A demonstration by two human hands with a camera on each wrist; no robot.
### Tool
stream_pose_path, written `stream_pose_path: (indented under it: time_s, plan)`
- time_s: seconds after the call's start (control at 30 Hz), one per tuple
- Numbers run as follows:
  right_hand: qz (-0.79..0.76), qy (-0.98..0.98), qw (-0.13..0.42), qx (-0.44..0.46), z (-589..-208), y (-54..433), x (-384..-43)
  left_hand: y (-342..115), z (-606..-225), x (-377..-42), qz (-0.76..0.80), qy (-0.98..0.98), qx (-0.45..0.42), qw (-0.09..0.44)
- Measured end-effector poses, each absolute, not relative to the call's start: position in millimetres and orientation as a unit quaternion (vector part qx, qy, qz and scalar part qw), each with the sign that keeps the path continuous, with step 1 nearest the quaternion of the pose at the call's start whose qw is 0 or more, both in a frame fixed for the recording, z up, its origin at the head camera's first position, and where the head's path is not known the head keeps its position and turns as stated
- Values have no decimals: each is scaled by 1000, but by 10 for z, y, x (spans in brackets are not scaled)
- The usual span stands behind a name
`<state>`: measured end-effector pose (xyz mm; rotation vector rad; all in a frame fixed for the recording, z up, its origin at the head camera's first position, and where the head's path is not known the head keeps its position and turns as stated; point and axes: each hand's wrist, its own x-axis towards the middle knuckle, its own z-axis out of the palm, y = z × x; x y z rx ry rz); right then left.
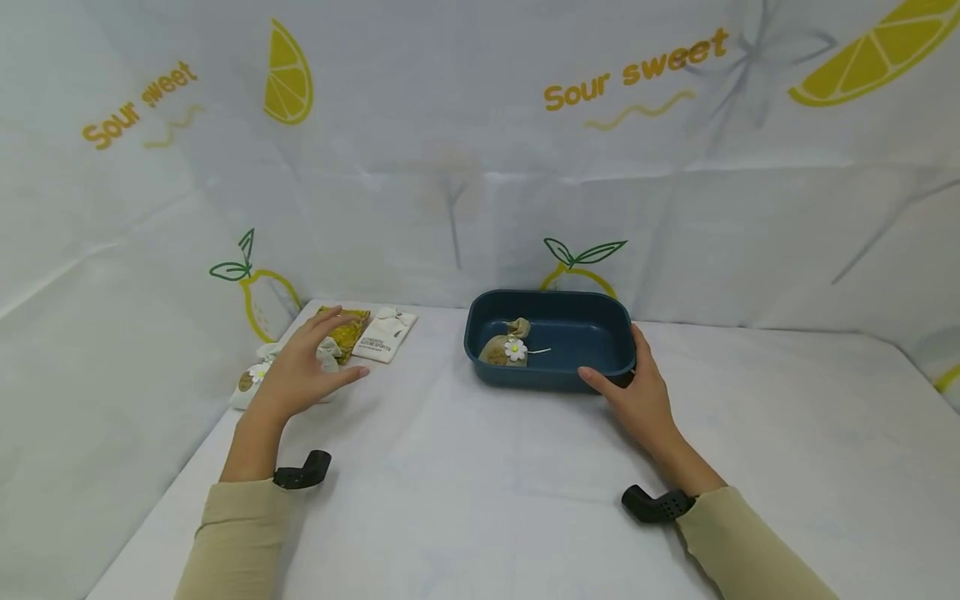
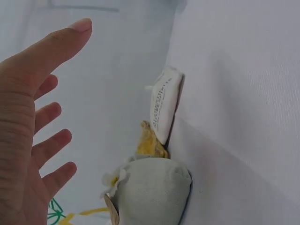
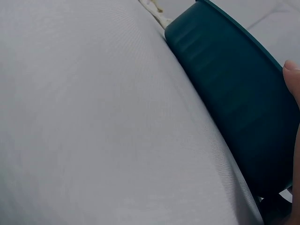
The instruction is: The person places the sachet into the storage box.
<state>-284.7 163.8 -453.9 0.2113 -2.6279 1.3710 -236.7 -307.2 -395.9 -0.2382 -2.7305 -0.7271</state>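
Observation:
In the head view my left hand [image 1: 296, 371] hovers at the left, thumb and fingers spread with nothing between them. Below and behind it lie a pale drawstring pouch with a white flower [image 2: 152, 192], a yellow patterned packet [image 1: 349, 335] and a flat white printed packet [image 1: 385, 335]. The hand partly covers the pouch. My right hand [image 1: 647, 407] grips the near right corner of a dark blue rectangular tub [image 1: 540, 379], thumb over its front rim and fingers along its right side. Inside the tub's left half lies a small tan pouch [image 1: 495, 351] with a white flower and a cord.
A white cloth [image 1: 465, 483] covers the table. Behind it hangs a white backdrop [image 1: 420, 208] printed with lemons and lettering, meeting the table's back and left edges. Each wrist wears a black band mount [image 1: 660, 507].

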Motion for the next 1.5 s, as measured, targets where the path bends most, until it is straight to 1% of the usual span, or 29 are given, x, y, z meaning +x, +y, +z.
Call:
stream_pose_path:
  time_s: [0.27, 0.4, 0.8, 1.0, 1.07, 1.3, 1.5]
  plan:
    - [463, -880, 80, 66, -4564, 1640, -2840, -3230, -4078, -2382, -264, -947, -73, 169]
    - [461, -882, 77, 64, -4569, 1639, -2836, -3279, -4126, -2388, -263, -948, -70, 164]
    - [458, -882, 85, 70, -4571, 1624, -2846, -3383, -4282, -2399, -256, -960, -37, 111]
    - [461, -880, 87, 75, -4557, 1606, -2867, -3426, -4238, -2365, -204, -977, -38, 39]
    - [460, -881, 87, 75, -4555, 1606, -2870, -3430, -4228, -2362, -197, -979, -38, 25]
    - [455, -884, 87, 71, -4564, 1627, -2870, -3400, -4237, -2367, -227, -974, -11, 27]
    - [454, -884, 87, 70, -4561, 1637, -2861, -3265, -4269, -2417, -252, -964, -54, 64]
